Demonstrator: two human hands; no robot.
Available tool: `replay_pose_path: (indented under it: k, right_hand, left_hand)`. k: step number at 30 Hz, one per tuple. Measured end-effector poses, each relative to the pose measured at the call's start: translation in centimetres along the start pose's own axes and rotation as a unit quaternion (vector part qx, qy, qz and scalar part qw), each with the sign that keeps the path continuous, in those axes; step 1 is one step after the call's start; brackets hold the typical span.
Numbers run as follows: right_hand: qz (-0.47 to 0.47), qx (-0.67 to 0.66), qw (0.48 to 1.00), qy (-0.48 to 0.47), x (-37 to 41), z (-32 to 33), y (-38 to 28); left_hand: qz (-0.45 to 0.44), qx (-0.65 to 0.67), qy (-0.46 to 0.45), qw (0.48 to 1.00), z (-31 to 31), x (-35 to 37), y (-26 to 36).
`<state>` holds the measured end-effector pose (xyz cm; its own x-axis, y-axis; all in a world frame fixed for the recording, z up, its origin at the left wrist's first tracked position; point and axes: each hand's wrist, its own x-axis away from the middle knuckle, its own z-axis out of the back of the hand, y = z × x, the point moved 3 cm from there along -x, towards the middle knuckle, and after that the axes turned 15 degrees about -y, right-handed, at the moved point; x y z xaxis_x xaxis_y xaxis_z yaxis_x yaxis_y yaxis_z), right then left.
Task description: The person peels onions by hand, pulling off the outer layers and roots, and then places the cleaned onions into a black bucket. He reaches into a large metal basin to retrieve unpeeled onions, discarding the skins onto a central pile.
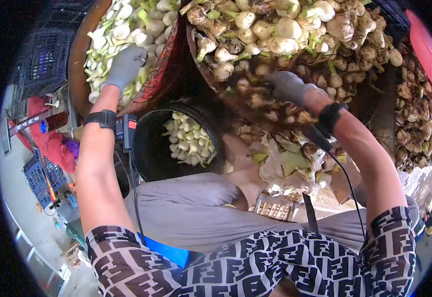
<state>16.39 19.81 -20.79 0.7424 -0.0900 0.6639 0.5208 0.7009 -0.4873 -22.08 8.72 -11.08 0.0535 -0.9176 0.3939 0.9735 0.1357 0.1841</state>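
My left hand (126, 65), in a grey glove, is over the peeled white bulbs (149, 24) in the reddish tub (80, 54) at the upper left. Its fingers are curled, and what they may hold is too small to tell. My right hand (288, 86), gloved the same way, reaches into the large tub of unpeeled, root-covered bulbs (283, 37) at the top. Dark water and bulbs lie around its fingertips, which are hard to make out. Between my arms stands a black bucket (149, 153) with cleaned bulbs (191, 138) inside.
Peeled skins and leaves (292, 163) lie in front of the right tub. A heap of brown bulbs (419, 119) is at the far right, beside a pink basin (429, 54). Dark crates (45, 59) and a blue crate (45, 180) stand at the left.
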Motion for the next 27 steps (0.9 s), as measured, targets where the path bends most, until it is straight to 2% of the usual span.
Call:
replay_pose_path:
  k: [1,2,3,5,6,7,8,9,11,12,13,15,17,21,22,25,26,27]
  right_hand:
    - [-0.021,-0.020,0.998,-0.053,-0.7,-0.1,-0.4]
    - [0.007,-0.041,0.999,-0.017,-1.8,-1.1,-0.2]
    - [-0.003,-0.042,0.998,-0.046,-2.9,-2.2,0.3]
    - [-0.027,-0.041,0.993,-0.105,-4.7,-3.7,0.9]
    - [0.023,0.006,0.996,-0.083,-7.4,-6.3,3.2]
    - [0.008,-0.013,0.997,-0.079,-6.8,-5.7,2.7]
    - [-0.008,-0.031,0.997,-0.075,-5.3,-4.3,1.9]
    - [-0.026,-0.048,0.996,-0.070,-3.9,-3.2,1.3]
    - [-0.042,-0.054,0.998,0.009,-2.1,-1.9,1.4]
    - [-0.048,-0.057,0.996,0.048,-1.2,-1.4,1.3]
    - [-0.048,-0.062,0.996,0.048,-0.1,-0.6,0.9]
    - [-0.047,-0.072,0.995,0.044,3.4,1.3,-0.5]
    - [0.004,-0.171,0.980,0.100,7.1,1.9,-1.5]
    - [0.075,-0.283,0.940,0.176,12.9,2.2,-4.3]
    - [0.134,-0.304,0.922,0.197,13.9,2.2,-4.8]
    - [0.132,-0.569,0.792,0.176,16.1,1.0,-6.0]
    - [0.150,-0.587,0.771,0.194,16.7,0.5,-6.2]
    - [0.163,-0.622,0.737,0.207,16.6,-0.3,-5.9]
  left_hand:
    - [0.026,0.031,-0.012,0.999,0.1,0.5,-0.5]
    - [0.055,0.115,-0.005,0.992,0.3,1.1,-0.9]
    - [0.096,0.219,0.012,0.971,1.0,1.6,-1.5]
    - [0.171,0.419,0.048,0.890,2.8,2.6,-2.1]
    - [0.074,0.552,0.120,0.822,3.8,2.6,-3.5]
    - [-0.025,0.664,0.187,0.723,4.7,2.8,-4.8]
    - [-0.014,0.677,0.200,0.708,6.1,3.8,-2.9]
    - [0.028,0.630,0.108,0.768,6.7,4.4,-0.1]
    - [0.104,0.506,-0.075,0.853,7.1,5.5,6.2]
    - [0.067,0.431,-0.206,0.876,6.5,5.9,11.0]
    - [0.030,0.345,-0.331,0.878,5.6,6.7,15.6]
    - [-0.098,0.149,-0.247,0.952,4.2,9.2,21.7]
    - [-0.102,0.177,-0.202,0.958,1.9,10.2,26.1]
    - [-0.023,0.236,-0.046,0.970,-2.6,9.8,31.4]
    - [0.001,0.256,-0.015,0.966,-3.4,9.6,31.9]
    - [-0.048,0.315,0.026,0.947,-5.7,8.3,32.0]
    - [-0.062,0.323,0.063,0.942,-6.0,8.1,32.1]
    - [-0.069,0.325,0.058,0.941,-6.5,7.9,32.2]
